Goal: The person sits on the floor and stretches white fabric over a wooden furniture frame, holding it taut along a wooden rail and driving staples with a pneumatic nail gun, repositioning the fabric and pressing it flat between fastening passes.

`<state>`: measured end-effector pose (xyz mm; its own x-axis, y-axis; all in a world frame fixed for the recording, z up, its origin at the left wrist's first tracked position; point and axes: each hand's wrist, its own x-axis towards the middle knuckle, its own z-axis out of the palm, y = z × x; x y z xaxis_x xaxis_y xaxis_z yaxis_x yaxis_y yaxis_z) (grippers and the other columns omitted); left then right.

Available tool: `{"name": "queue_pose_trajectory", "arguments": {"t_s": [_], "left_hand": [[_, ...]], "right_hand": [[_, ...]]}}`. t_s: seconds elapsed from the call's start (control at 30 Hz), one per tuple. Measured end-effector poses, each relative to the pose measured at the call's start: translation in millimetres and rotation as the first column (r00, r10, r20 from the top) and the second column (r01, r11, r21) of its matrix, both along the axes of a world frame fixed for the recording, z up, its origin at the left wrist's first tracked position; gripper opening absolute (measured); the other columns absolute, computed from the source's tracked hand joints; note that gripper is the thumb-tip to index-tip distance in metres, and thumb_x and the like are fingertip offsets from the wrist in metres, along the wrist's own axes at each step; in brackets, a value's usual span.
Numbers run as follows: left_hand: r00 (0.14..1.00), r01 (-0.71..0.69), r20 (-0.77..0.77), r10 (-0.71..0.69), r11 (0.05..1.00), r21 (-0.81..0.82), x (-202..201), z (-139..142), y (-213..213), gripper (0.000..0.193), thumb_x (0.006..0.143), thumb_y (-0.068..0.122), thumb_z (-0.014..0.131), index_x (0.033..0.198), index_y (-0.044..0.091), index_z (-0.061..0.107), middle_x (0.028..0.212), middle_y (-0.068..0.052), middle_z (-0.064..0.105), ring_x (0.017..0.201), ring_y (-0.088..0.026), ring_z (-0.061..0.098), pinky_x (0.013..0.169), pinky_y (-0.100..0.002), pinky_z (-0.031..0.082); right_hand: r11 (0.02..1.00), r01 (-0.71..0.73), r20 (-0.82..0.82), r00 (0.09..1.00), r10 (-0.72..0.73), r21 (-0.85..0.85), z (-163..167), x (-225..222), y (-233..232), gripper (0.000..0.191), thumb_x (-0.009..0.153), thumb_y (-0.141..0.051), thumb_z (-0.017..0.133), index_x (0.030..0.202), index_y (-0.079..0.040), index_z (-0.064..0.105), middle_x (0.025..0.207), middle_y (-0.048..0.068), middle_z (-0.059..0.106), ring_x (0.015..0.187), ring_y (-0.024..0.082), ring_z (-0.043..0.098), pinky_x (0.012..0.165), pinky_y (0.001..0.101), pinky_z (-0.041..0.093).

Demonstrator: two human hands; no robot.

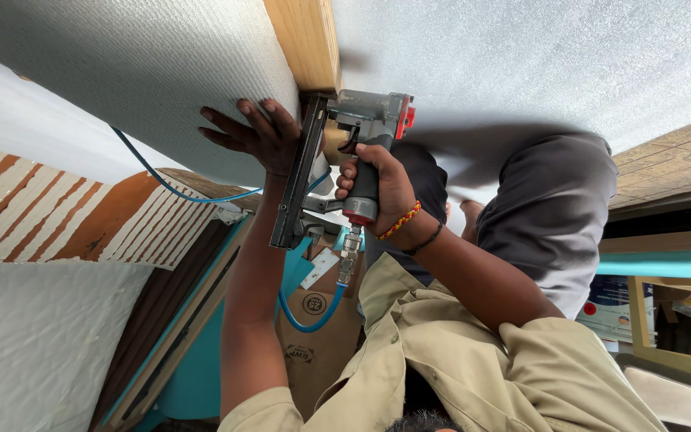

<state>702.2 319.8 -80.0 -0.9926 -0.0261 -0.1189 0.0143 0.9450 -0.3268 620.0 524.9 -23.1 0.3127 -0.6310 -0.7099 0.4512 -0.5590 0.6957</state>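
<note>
Hands met at the edge of a wooden frame rail (304, 44), where a person pressed white textured fabric (145, 72) flat and brought a pneumatic staple gun (344, 152) up against it. The left hand (253, 134) lay open, fingers spread on the fabric just beside the rail, its fingertips pointing away from the tool and toward the left of the view. The right hand (377, 188) was closed around the gun's dark grip, wrist ringed by a red-and-yellow beaded bracelet (401, 222) and a thin dark band (425, 238).

The gun's long black magazine (296, 180) ran steeply from its lower end near the left forearm to the nose, which sat at the rail's lower end, touching or very nearly touching the wood; the exact contact was hidden by the tool's grey head (373, 112). The magazine passed right alongside the left wrist, so the open hand was the nearer of the two to the nose, with little room between palm and tool.

A blue air hose (305, 316) looped down from the fitting under the grip, and a thinner blue line (177, 188) trailed off leftward across the fabric's edge. The rail's long axis ran up out of the view, leaving open room along the wood above the gun. To the right, grey felt-like backing (521, 56) stretched away unobstructed. Below lay the person's beige shirt (473, 360) and grey trousers (553, 208), with a striped orange-and-white upholstered panel (49, 212) at left.
</note>
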Motion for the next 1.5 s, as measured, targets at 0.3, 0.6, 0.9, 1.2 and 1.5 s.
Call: {"name": "queue_pose_trajectory", "arguments": {"t_s": [0.3,0.6,0.9,1.2,1.5], "left_hand": [[0.995,-0.056,0.084,0.051,0.997,0.052,-18.0,15.8,12.4,0.085,0.109,0.048,0.041,0.170,0.016,-0.010,0.176,-0.011,-0.016,0.153,-0.059,0.004,0.120,-0.081,0.004],[0.995,-0.071,0.080,0.066,0.995,0.065,-21.0,15.1,11.7,0.100,0.104,0.045,0.055,0.170,0.017,-0.015,0.176,-0.008,-0.020,0.153,-0.058,-0.001,0.117,-0.082,0.001],[0.993,-0.095,0.074,0.089,0.992,0.085,-29.4,18.2,18.1,0.104,0.101,0.040,0.060,0.170,0.015,-0.013,0.176,-0.011,-0.018,0.153,-0.060,0.000,0.114,-0.085,0.003],[0.996,-0.083,0.023,0.082,0.994,0.073,-38.1,17.1,18.0,0.091,0.102,0.040,0.049,0.170,0.016,-0.006,0.176,-0.010,-0.012,0.153,-0.060,0.004,0.115,-0.085,0.005],[0.998,-0.055,0.020,0.053,0.990,0.131,-39.2,21.7,17.1,0.091,0.106,0.039,0.054,0.171,0.012,-0.003,0.176,-0.013,-0.010,0.153,-0.059,0.000,0.115,-0.084,0.003]], "right_hand": [[0.994,-0.091,-0.076,0.992,0.096,0.068,11.2,-13.3,31.2,0.025,0.096,-0.027,0.064,0.097,-0.004,0.056,0.081,0.005,0.054,0.071,0.017,0.055,0.068,0.0331,0.054],[0.835,-0.034,-0.722,0.483,0.495,0.550,-53.1,-73.0,275.3,0.053,0.103,-0.060,0.069,0.109,-0.009,0.058,0.085,0.007,0.061,0.076,0.019,0.062,0.075,0.0343,0.053],[0.691,0.178,-0.621,0.629,0.468,0.701,-173.0,-55.9,386.4,0.059,0.099,-0.057,0.051,0.130,-0.007,0.060,0.109,0.012,0.064,0.095,0.030,0.063,0.083,0.0421,0.052],[0.635,0.257,-0.586,0.715,0.382,0.728,-205.9,-64.2,381.9,0.072,0.090,-0.070,0.047,0.119,-0.005,0.062,0.096,0.017,0.063,0.079,0.035,0.060,0.070,0.0441,0.051],[0.687,0.174,-0.567,0.721,0.399,0.705,-214.7,-41.3,398.4,0.064,0.094,-0.062,0.048,0.117,-0.004,0.061,0.101,0.015,0.063,0.084,0.032,0.060,0.075,0.0423,0.051]]}}
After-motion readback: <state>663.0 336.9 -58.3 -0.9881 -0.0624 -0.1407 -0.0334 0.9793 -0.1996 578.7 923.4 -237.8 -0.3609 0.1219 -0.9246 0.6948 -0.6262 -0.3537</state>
